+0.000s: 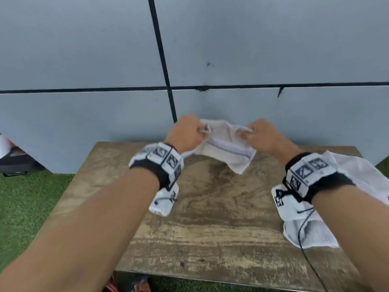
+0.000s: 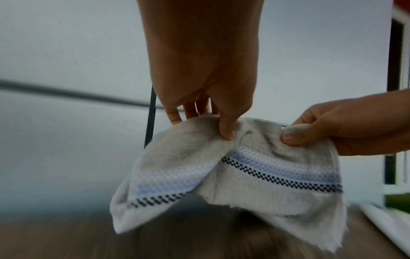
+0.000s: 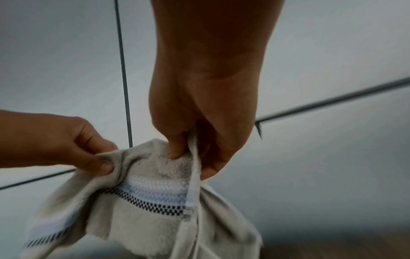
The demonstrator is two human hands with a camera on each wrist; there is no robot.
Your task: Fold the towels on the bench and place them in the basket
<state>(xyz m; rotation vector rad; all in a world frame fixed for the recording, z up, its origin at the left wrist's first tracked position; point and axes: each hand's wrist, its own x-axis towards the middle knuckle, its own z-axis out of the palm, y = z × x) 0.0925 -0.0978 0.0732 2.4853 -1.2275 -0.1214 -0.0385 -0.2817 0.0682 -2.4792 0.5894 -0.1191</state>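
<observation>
A small off-white towel [image 1: 226, 144] with a blue and black checked stripe hangs above the far edge of the wooden bench [image 1: 210, 218]. My left hand [image 1: 187, 131] pinches its upper left edge between thumb and fingers. My right hand [image 1: 259, 133] pinches the upper right edge. In the left wrist view the towel [image 2: 255, 166] sags between my left hand [image 2: 213, 115] and my right hand [image 2: 315, 129], its lower part loose. The right wrist view shows the towel [image 3: 153, 201], my right hand [image 3: 184, 140] and my left hand [image 3: 88, 154]. No basket is in view.
A second white towel [image 1: 362, 175] lies crumpled on the right side of the bench, partly under my right forearm. A grey panelled wall [image 1: 273, 49] stands right behind the bench. Green turf [image 1: 25, 203] lies to the left. A dark object [image 1: 14, 159] sits at far left.
</observation>
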